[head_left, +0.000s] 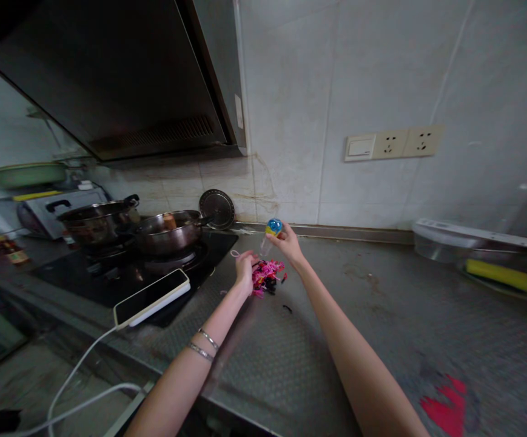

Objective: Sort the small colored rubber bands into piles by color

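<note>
Forward, right hand [290,244] pinches a blue ball [273,225] — left hand [245,271] bends by pink bands [268,277], grip unclear.

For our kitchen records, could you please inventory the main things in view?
Container: 1, blue-yellow, right hand
Stringy heap: 1, pink-black, counter
Hob: 1, black, left
Phone: 1, black-white, hob edge
Pots: 2, metallic, hob
Disc: 1, dark, against wall
Hood: 1, dark, above hob
Basin: 1, green, far left
Sockets: 2, cream, wall
Switch: 1, cream, wall
Long object: 1, yellow, right
Patch: 1, red, lower right
Left hand: 1, bare, at heap
Right hand: 1, bare, holding container
</note>
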`<action>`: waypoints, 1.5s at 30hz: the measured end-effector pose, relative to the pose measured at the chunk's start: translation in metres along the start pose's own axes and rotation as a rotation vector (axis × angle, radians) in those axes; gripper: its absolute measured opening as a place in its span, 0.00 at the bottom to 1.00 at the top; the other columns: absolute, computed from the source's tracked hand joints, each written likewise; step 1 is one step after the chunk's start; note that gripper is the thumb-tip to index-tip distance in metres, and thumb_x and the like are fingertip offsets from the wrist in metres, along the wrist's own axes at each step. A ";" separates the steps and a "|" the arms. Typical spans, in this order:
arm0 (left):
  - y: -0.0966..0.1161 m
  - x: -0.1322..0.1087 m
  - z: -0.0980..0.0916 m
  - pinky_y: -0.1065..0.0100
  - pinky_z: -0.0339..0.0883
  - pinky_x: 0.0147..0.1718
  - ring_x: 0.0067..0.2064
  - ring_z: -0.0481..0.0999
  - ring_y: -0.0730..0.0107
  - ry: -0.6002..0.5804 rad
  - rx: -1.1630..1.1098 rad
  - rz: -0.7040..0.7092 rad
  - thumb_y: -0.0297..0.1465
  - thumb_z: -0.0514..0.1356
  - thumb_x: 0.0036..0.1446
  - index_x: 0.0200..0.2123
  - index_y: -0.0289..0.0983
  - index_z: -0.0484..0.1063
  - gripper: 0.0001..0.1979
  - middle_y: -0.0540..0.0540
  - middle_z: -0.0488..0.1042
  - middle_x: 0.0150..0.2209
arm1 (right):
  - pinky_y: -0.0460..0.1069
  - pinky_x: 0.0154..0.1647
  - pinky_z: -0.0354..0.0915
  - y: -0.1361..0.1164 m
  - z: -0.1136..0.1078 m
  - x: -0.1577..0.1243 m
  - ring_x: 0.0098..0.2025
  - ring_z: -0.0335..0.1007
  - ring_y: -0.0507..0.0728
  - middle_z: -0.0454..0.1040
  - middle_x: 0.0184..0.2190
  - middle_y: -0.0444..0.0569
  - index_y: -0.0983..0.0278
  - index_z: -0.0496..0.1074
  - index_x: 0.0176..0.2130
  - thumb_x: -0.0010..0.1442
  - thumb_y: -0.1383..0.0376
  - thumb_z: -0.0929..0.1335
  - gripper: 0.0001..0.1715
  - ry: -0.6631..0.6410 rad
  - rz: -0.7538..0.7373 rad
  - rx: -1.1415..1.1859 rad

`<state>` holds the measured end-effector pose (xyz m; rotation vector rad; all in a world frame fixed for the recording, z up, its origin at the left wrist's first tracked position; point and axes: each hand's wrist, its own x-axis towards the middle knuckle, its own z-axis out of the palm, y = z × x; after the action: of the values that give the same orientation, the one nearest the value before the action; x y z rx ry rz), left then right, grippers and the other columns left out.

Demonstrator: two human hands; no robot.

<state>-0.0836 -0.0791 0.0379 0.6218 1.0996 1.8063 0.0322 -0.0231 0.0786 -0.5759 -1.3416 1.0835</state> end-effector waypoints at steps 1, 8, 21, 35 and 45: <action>0.001 -0.001 0.000 0.68 0.64 0.33 0.28 0.72 0.72 -0.026 -0.029 -0.042 0.19 0.51 0.42 0.30 0.33 0.68 0.11 0.46 0.71 0.27 | 0.49 0.36 0.65 -0.002 0.001 -0.001 0.32 0.69 0.52 0.72 0.32 0.44 0.61 0.60 0.47 0.38 0.61 0.71 0.35 0.007 0.023 0.037; 0.007 -0.010 0.004 0.76 0.61 0.20 0.20 0.67 0.79 -0.235 0.029 0.035 0.18 0.52 0.38 0.34 0.32 0.71 0.18 0.48 0.72 0.25 | 0.47 0.30 0.66 -0.011 -0.004 -0.006 0.30 0.70 0.52 0.72 0.31 0.44 0.61 0.62 0.37 0.40 0.58 0.72 0.24 0.112 0.233 0.248; 0.005 -0.036 0.012 0.75 0.65 0.21 0.27 0.71 0.74 -0.578 -0.012 -0.140 0.16 0.57 0.39 0.53 0.43 0.57 0.36 0.47 0.72 0.34 | 0.45 0.25 0.65 -0.033 0.005 -0.019 0.30 0.69 0.53 0.72 0.35 0.46 0.58 0.63 0.46 0.45 0.58 0.69 0.27 -0.260 0.263 0.210; 0.014 -0.031 0.011 0.64 0.68 0.34 0.35 0.74 0.67 -0.562 -0.229 -0.265 0.16 0.51 0.39 0.44 0.38 0.64 0.26 0.43 0.71 0.39 | 0.47 0.31 0.66 -0.024 0.003 -0.008 0.34 0.69 0.53 0.72 0.35 0.44 0.57 0.62 0.47 0.44 0.57 0.69 0.29 -0.092 0.118 0.144; 0.011 -0.016 0.012 0.61 0.71 0.29 0.39 0.74 0.52 -0.295 -0.207 -0.484 0.27 0.53 0.46 0.28 0.32 0.60 0.05 0.34 0.68 0.34 | 0.48 0.36 0.65 -0.033 0.003 -0.003 0.29 0.67 0.51 0.71 0.27 0.42 0.61 0.59 0.52 0.39 0.64 0.72 0.40 -0.201 -0.080 -0.073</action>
<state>-0.0717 -0.0898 0.0541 0.4339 0.7693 1.3366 0.0387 -0.0407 0.1061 -0.4718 -1.5712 1.0507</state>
